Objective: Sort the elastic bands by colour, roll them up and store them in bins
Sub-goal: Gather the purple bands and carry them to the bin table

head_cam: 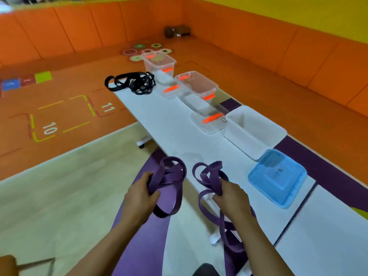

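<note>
My left hand (pixel 142 195) grips a bunch of purple elastic bands (pixel 169 176) over the table's near-left edge, with one loop hanging down. My right hand (pixel 231 198) grips a second bunch of purple bands (pixel 211 176) above the white table (pixel 169 124); their long loops trail down beside my forearm. A tangled heap of black bands (pixel 137 82) lies at the table's far end. Along the right side stand two clear bins with orange clips (pixel 159 60) (pixel 199 84), a white bin (pixel 256 132) and a blue bin (pixel 276 178).
Two clear lids with orange handles (pixel 169 90) (pixel 211 120) lie flat in front of the clear bins. The table stands on castors over an orange, beige and purple floor. Orange padded walls enclose the room.
</note>
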A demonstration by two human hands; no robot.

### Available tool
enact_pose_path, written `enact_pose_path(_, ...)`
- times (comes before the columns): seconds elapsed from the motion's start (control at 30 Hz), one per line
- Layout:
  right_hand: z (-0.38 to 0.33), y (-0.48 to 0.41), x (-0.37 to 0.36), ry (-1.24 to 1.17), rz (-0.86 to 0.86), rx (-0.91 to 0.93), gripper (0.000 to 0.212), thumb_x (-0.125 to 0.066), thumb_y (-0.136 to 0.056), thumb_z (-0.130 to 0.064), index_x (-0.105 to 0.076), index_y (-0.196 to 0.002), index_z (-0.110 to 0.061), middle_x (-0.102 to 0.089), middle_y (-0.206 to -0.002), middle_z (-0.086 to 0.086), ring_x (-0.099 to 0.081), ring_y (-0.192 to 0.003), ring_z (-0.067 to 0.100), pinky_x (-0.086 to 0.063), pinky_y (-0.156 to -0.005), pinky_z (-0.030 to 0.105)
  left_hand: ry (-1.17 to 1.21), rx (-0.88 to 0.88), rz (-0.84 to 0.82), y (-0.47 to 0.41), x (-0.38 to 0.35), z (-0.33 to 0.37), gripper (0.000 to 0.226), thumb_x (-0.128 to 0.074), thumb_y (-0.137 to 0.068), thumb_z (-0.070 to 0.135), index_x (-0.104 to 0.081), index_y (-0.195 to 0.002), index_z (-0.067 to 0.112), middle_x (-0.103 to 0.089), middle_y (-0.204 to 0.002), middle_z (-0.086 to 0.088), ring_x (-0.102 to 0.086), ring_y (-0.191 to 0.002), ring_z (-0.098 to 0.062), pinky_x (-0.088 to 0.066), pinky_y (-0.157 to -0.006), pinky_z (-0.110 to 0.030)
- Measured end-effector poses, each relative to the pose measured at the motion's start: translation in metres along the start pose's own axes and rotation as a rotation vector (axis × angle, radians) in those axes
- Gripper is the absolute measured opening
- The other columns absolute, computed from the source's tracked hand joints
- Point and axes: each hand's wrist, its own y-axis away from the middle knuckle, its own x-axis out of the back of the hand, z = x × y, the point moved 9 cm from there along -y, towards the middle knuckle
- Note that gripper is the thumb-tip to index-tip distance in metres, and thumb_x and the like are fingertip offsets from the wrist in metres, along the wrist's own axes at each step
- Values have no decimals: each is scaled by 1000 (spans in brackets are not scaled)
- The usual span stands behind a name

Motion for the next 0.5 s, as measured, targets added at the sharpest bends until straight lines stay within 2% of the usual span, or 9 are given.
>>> enact_pose_path(0.1,-32,-33,-10,-14,-35,27,15,-60,-87,-23,-51,-92,-33,-48,-67,-13,-52,-67,18,-38,-58,26,10,47,14,-37,14,-23,40,-65,-83,12,-57,-115,34,-65,-82,13,-61,-68,-12,-43,-55,-30)
enact_pose_path(0.2,-53,-75,-20,-12,-51,29,14,-61,-88,-21,-51,-92,-30,-52,-68,-11,-57,-68,18,-48,-61,29,20,60,22,-77,19,-37,43,-66,-83,11,-56,-119,33,-66,-84,9,-61,-68,-13,-41,-53,-29)
enact_pose_path(0.27,-67,-110,-29,-61,-54,34,27,-60,-87,-16,-61,-106,-35,-51,-71,-13,-55,-71,16,-45,-60,27,14,64,18,-110,20,-43,44,-65,-83,12,-56,-120,34,-66,-84,9,-61,-65,-13,-42,-53,-28)
enact_pose_path(0.37,-86,-163,-33,-120,-40,52,46,-62,-87,-17,-61,-128,-37,-51,-83,-14,-53,-76,16,-40,-63,26,-16,69,-12,-166,20,-45,41,-65,-83,12,-57,-116,35,-66,-81,10,-61,-63,-13,-44,-52,-28)
enact_pose_path(0.43,-92,-198,-35,-132,-38,30,41,-64,-87,-18,-62,-126,-29,-52,-82,-13,-53,-70,15,-38,-58,22,-55,67,-36,-207,20,-41,40,-65,-83,12,-57,-115,35,-66,-81,11,-62,-65,-12,-47,-54,-31)
enact_pose_path(0.5,-98,-228,-34,-133,-54,5,32,-65,-87,-17,-62,-118,-21,-51,-71,-13,-50,-60,10,-32,-51,19,-76,65,-39,-245,24,-35,41,-64,-82,12,-57,-115,35,-65,-81,13,-62,-67,-12,-49,-57,-33)
